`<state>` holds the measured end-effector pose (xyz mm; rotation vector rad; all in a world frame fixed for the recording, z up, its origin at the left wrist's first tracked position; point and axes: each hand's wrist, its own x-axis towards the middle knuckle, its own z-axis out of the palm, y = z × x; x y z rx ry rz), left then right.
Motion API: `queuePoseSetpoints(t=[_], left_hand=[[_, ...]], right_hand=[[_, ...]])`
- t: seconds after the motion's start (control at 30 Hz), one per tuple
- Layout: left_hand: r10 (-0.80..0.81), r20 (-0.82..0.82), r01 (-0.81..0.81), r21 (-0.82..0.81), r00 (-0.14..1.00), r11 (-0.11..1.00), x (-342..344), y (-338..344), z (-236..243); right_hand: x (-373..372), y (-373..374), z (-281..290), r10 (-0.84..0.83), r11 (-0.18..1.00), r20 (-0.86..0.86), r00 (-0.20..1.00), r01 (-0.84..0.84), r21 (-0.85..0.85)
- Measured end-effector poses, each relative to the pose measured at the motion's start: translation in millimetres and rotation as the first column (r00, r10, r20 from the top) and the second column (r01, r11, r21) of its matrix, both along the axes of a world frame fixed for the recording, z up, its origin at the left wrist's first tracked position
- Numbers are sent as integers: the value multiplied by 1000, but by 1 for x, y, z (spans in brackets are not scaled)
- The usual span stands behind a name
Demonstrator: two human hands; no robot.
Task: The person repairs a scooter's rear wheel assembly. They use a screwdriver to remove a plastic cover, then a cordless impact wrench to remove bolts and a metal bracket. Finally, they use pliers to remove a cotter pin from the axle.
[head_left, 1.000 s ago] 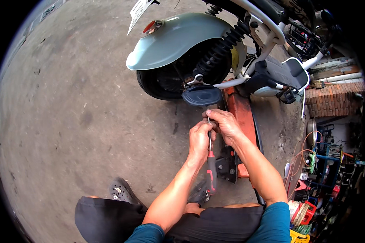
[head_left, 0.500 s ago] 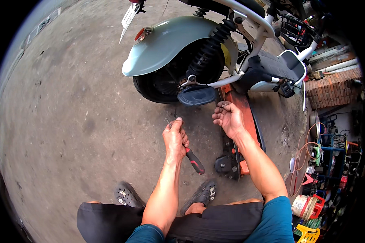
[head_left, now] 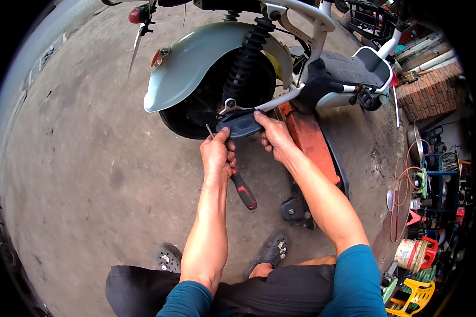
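A screwdriver (head_left: 244,191) with a black and red handle is held in my left hand (head_left: 216,153), its shaft poking out past the thumb. That hand's thumb also rests on the left end of a black footrest (head_left: 239,124) at the scooter's rear wheel. My right hand (head_left: 274,136) grips the footrest's right end, thumb on top and fingers curled below. Behind it are a black shock absorber (head_left: 246,58), the pale blue rear fender (head_left: 190,63) and the dark wheel (head_left: 188,119), partly hidden by the fender and footrest.
An orange floor jack (head_left: 313,145) lies under the scooter, right of my right hand. The scooter's white frame (head_left: 317,39) stretches to the right. Bricks (head_left: 431,90), a coiled hose (head_left: 401,182) and a red-and-white bucket (head_left: 411,254) stand along the right side.
Both hands have moved forward onto the footrest. My right hand, earlier apart from it, now grips its right end. The screwdriver has stayed in my left hand.
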<state>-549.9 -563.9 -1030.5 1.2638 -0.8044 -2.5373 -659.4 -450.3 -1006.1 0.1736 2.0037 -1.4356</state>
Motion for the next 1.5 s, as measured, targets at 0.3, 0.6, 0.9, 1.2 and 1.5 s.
queuePoseSetpoints(t=[0.3, 0.6, 0.9, 1.2, 1.5], left_hand=[[-29, -54, 28, -24, 998, 999, -2, -12, -13], [36, 32, -32, -118, 999, 992, -7, 7, 2], [-30, -107, 18, -111, 994, 994, -11, -35, -26], [-23, 26, 27, -145, 999, 989, -16, -27, -10], [-67, 108, 96, -291, 992, 952, -15, -27, -11]], right_hand=[[13, -10, 0, -115, 992, 18, 993, 116, -41], [-8, -12, -5, -96, 994, 116, 989, 89, 60], [-13, -12, -3, -37, 999, 199, 979, 36, 11], [-30, -19, -8, -23, 990, 64, 998, 14, 138], [-29, -26, -15, -62, 985, -26, 998, 66, 157]])
